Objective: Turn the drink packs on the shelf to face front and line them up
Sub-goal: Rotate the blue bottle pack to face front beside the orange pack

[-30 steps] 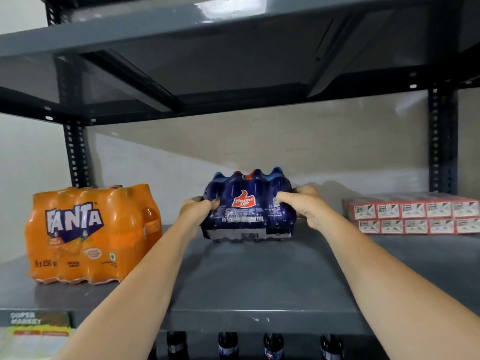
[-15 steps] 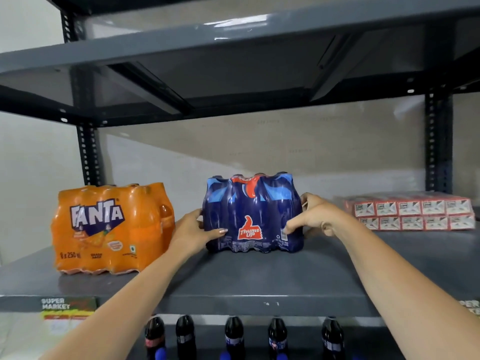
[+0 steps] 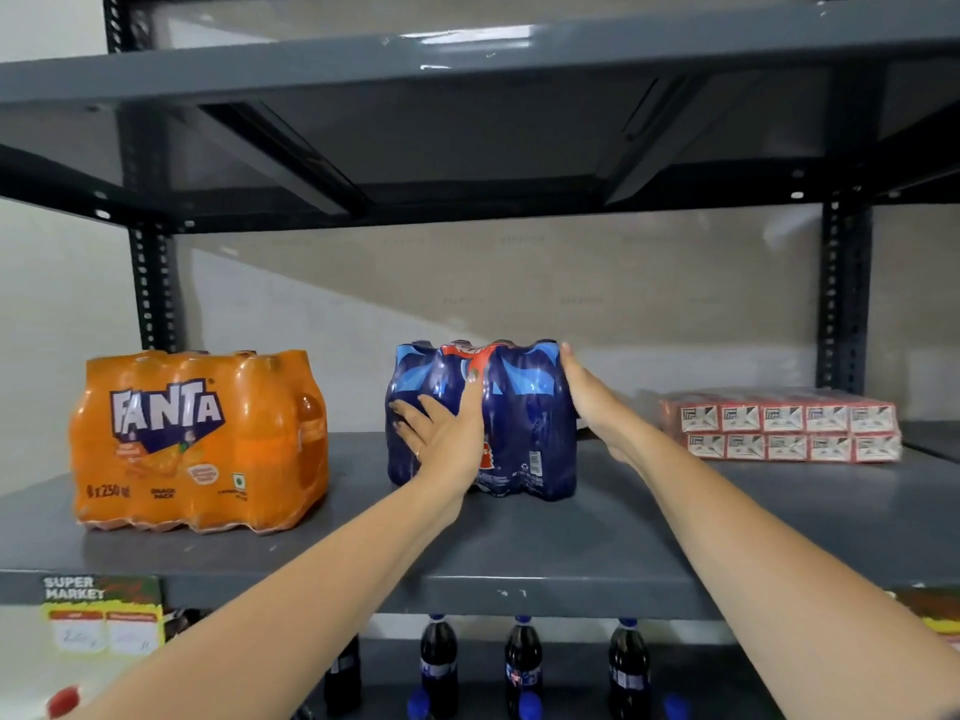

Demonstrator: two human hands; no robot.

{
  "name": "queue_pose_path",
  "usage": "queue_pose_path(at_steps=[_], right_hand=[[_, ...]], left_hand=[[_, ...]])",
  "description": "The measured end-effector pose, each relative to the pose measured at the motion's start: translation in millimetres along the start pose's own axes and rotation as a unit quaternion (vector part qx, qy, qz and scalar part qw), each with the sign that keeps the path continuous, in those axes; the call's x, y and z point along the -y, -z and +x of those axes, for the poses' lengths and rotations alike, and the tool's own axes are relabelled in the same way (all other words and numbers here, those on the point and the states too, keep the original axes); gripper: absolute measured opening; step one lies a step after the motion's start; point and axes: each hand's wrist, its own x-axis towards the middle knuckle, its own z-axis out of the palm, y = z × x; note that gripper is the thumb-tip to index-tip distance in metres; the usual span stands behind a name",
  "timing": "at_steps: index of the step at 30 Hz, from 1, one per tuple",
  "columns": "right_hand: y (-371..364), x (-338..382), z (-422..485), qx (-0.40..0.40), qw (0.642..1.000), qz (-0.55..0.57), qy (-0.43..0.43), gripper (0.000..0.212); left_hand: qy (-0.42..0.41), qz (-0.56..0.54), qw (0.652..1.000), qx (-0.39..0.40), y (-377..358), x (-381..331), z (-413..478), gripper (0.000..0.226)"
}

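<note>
A dark blue shrink-wrapped Thums Up pack [image 3: 530, 433] stands upright in the middle of the grey shelf [image 3: 519, 543]. My left hand [image 3: 447, 428] lies flat against its front face, fingers spread, and covers most of the logo. My right hand [image 3: 592, 402] presses flat on the pack's right side, fingers pointing up to its top edge. An orange Fanta pack [image 3: 197, 439] stands at the left with its logo facing front, a gap between it and the blue pack.
Red and white cartons in plastic wrap [image 3: 779, 426] lie in two layers at the right. The upper shelf [image 3: 467, 65] hangs low overhead. Dark cola bottles [image 3: 522, 667] stand on the shelf below. A price label [image 3: 101, 613] hangs on the front edge.
The blue pack went from tilted back to upright on the shelf. My left hand moved from its left side onto the front face; my right hand slid up along the right side.
</note>
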Motion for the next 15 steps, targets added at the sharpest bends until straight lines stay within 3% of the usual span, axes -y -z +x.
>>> queue_pose_path(at_steps=[4, 7, 9, 11, 15], right_hand=[[3, -5, -2, -0.056, 0.996, -0.068, 0.008, 0.064], [-3, -7, -16, -0.096, 0.987, -0.117, 0.046, 0.056], [-7, -6, -23, -0.095, 0.984, -0.138, 0.064, 0.055], [-6, -3, -24, -0.095, 0.982, -0.149, 0.068, 0.056], [-1, 9, 1, -0.112, 0.992, -0.062, 0.024, 0.065]], left_hand=[[0.023, -0.039, 0.999, 0.008, 1, -2, 23, 0.098], [0.041, -0.083, 0.995, 0.022, 3, -1, 38, 0.122], [0.049, -0.112, 0.990, 0.074, 8, 4, 45, 0.127], [0.017, -0.116, 0.987, 0.108, 11, 7, 42, 0.126], [-0.125, -0.025, 0.989, 0.079, 3, 12, 21, 0.120]])
